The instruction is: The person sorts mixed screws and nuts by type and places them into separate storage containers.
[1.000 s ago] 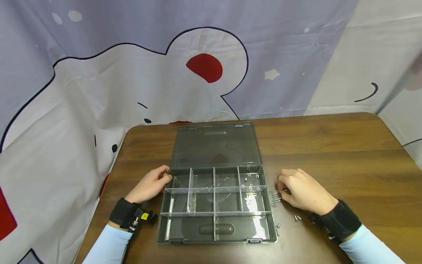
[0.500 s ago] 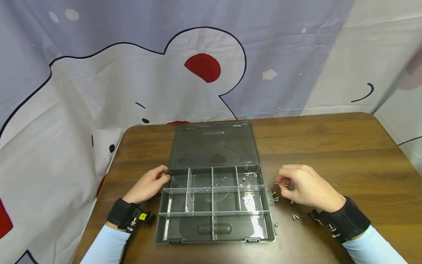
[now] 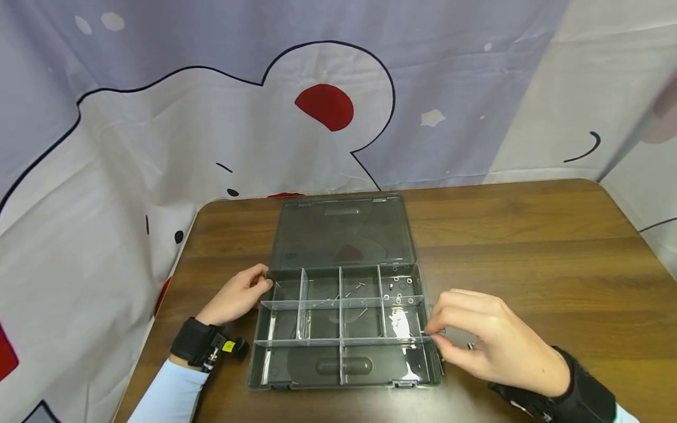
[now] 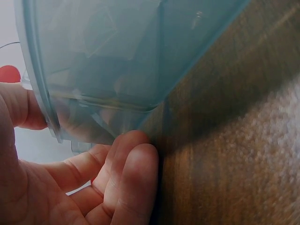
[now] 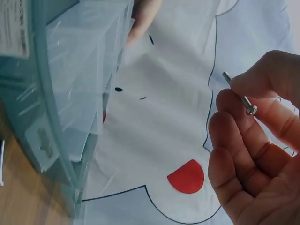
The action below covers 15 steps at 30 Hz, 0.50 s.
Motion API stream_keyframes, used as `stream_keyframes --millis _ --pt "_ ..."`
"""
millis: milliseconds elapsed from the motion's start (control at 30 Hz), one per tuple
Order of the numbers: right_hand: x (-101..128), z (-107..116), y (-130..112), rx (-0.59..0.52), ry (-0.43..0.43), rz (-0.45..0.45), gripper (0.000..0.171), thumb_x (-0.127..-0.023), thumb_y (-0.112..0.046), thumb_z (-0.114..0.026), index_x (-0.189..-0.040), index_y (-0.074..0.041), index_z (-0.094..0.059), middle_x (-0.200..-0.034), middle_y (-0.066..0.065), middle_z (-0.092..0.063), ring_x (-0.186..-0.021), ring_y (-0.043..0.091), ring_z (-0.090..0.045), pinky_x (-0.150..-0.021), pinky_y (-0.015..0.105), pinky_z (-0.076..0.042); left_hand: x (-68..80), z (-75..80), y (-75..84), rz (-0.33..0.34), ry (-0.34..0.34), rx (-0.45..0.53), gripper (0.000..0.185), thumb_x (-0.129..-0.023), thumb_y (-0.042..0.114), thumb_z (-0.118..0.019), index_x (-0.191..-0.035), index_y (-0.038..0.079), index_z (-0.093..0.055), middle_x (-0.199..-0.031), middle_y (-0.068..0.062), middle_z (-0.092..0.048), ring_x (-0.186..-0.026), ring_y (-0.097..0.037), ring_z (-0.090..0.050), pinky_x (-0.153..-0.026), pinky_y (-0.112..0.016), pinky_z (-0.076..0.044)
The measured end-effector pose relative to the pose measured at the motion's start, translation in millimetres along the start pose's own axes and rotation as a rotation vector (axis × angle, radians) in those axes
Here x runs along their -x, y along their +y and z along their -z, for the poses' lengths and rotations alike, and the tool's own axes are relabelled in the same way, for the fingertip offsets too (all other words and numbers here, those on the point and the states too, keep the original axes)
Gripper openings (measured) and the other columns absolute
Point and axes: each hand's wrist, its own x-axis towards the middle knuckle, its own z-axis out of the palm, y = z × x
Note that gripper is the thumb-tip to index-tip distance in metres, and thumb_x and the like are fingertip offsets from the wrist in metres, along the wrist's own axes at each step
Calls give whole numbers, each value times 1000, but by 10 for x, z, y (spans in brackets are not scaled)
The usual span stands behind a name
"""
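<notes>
A grey plastic organizer box point(image 3: 346, 376) lies open on the brown table point(image 3: 529, 247), its lid point(image 3: 341, 232) flat behind it. Clear dividers split it into several compartments; small washers point(image 3: 400, 291) and a few screws point(image 3: 361, 286) lie in the far ones. My left hand point(image 3: 238, 296) grips the box's far left corner point(image 4: 56, 126), thumb on the rim. My right hand point(image 3: 478, 338) hovers by the box's right edge and pinches a small silver screw point(image 5: 240, 96) between thumb and fingertips.
A loose screw point(image 3: 468, 346) lies on the table just right of the box, partly hidden by my right hand. A cartoon-print cloth point(image 3: 211, 117) hangs behind the table. Both wrists wear black straps.
My right hand picked a screw off the table, lifted it, then moved left and nearer, to the box's right edge. The left hand has stayed on the corner.
</notes>
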Motion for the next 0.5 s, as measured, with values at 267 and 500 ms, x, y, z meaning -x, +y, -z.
stream_keyframes --millis 267,500 --pt "-23 -80 -61 -30 4 49 16 -101 -11 -57 -89 -13 -68 -87 -6 -63 -77 4 -58 -72 11 -48 -5 0 4 -3 7 -10 13 -105 18 -49 -110 8 -55 -79 -5 -50 -68 -21 -61 -63 -31 -50" --pt "111 -8 -147 93 -294 -108 83 -87 -55 -79 -148 -5 -53 -153 10 -53 -138 24 -53 -124 23 -27 -3 0 -1 5 7 -20 17 -105 18 -48 -114 8 -57 -81 -6 -54 -68 -21 -62 -63 -32 -50"
